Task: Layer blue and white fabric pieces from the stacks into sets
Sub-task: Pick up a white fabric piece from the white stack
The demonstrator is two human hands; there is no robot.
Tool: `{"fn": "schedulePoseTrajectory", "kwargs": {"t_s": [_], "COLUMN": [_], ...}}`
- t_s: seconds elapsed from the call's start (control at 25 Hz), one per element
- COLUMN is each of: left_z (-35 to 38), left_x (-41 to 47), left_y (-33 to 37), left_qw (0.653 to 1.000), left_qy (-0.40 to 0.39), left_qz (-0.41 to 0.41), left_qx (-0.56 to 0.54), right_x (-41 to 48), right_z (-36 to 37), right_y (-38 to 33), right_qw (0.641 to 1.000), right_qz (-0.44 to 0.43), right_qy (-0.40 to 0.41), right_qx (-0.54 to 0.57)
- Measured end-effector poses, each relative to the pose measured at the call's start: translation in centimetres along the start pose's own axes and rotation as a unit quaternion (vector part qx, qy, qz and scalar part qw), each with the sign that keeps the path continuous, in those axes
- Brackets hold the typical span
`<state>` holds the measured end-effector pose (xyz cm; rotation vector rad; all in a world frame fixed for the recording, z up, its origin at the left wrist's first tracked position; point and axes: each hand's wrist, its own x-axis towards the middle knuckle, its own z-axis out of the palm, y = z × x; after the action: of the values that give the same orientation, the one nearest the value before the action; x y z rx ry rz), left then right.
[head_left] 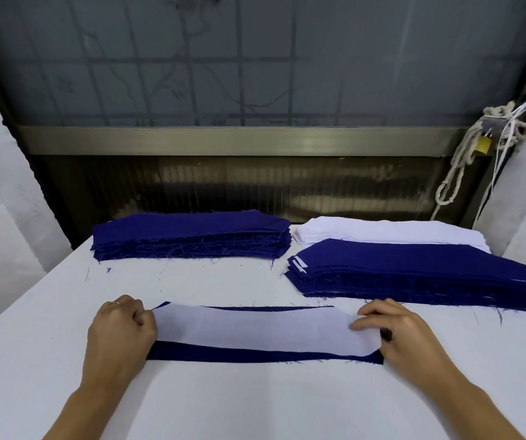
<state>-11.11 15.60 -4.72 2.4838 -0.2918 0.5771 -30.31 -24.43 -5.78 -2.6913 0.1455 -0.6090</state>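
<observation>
Squaring one set near the table's (255, 404) front edge: the left hand (122, 325) pinches the left end of a white piece (255, 328) and the right hand (398, 331) grips its right end, atop a blue piece (255, 355) — blue shows along the near side. Next, I judge, the white must slide nearer until the edges match. Toward the far edge lie a blue stack (192, 236), a white stack (382, 231) and, before it, a layered pile (414, 268).

A white fabric piece (255, 328) is lying flat on a blue fabric piece (255, 355), blue edges showing along both long sides. Behind, a blue stack (192, 236) is sitting left, a white stack (382, 231) right, a blue-topped stack (414, 271) just in front of it.
</observation>
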Motion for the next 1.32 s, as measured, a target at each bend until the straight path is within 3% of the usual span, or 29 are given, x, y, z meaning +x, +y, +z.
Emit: {"fn": "schedulePoseTrajectory", "kwargs": {"t_s": [0.32,0.48,0.6,0.8,1.16,1.32], "left_z": [0.4,-0.1,0.0,0.1,0.0,0.1], "left_x": [-0.4,-0.6,-0.6,-1.3,-1.9,-1.9], "left_y": [-0.4,-0.1,0.3,0.8,1.1,1.1], "left_qw": [0.998,0.991,0.987,0.957,0.949,0.951], "left_qy": [0.005,0.035,-0.014,-0.16,-0.16,-0.176], "left_qz": [0.008,0.069,0.153,0.231,0.25,0.231], "left_qx": [0.061,0.111,0.047,-0.077,-0.104,-0.107], "right_x": [-0.1,-0.2,-0.3,-0.2,-0.1,-0.2], "right_z": [0.1,-0.2,-0.4,-0.5,-1.3,-1.2], "right_y": [0.2,0.0,-0.2,-0.8,-1.2,-1.0], "right_qw": [1.0,0.999,0.997,0.997,0.989,0.989], "right_qz": [-0.002,0.006,-0.019,-0.061,0.046,0.03], "right_qy": [0.013,0.05,0.081,0.03,0.089,0.099], "right_qx": [0.018,0.008,0.0,-0.045,-0.106,-0.103]}}
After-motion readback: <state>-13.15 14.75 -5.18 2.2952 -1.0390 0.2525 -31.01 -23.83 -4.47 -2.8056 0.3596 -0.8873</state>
